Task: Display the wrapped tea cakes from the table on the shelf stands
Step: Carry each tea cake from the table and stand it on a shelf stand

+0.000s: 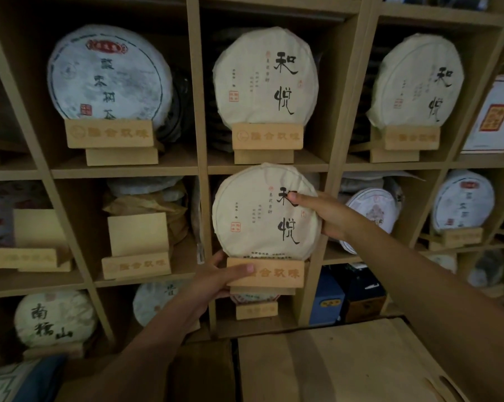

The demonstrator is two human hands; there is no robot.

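Both hands hold one load: my left hand (216,281) grips the wooden stand (269,273), my right hand (326,216) pinches the wrapped tea cake (262,211) seated upright in it, before the shelf (198,166). Empty stands (136,252) wait left; boxes (346,294) sit lower right.

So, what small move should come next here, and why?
Probably push the engraved wooden stand back into its compartment: the left hand grips it, the right hand steadies the round cream paper-wrapped tea cake on it.
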